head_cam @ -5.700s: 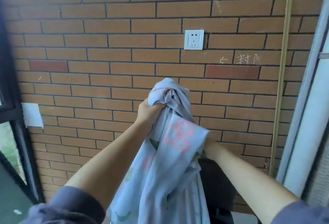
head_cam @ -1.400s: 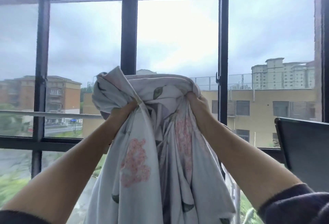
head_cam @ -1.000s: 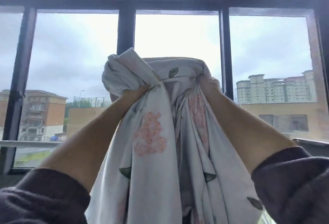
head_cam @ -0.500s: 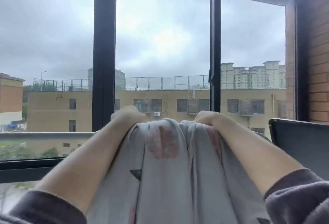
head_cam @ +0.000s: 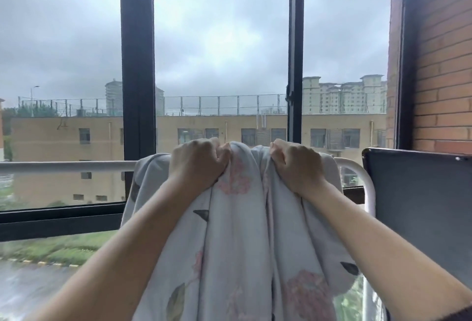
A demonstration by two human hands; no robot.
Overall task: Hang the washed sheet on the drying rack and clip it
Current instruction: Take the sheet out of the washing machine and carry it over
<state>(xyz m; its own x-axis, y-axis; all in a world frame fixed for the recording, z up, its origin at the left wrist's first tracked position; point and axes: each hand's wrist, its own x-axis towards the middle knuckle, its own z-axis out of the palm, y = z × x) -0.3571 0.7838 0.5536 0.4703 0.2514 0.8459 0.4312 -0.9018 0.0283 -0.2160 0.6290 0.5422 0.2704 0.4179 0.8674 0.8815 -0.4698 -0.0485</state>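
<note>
A white metal rail of the drying rack (head_cam: 63,166) runs across the window. The left hand (head_cam: 198,161), forearm stretched forward and up, is fisted with fingers clamped on the pale grey sheet printed with pink flowers and dark leaves (head_cam: 237,231). The sheet is bunched over the rail and hangs down toward the camera. The right hand (head_cam: 297,166) mirrors it, fingers closed tight on the same fabric, beside a black flat panel (head_cam: 419,206).
</note>
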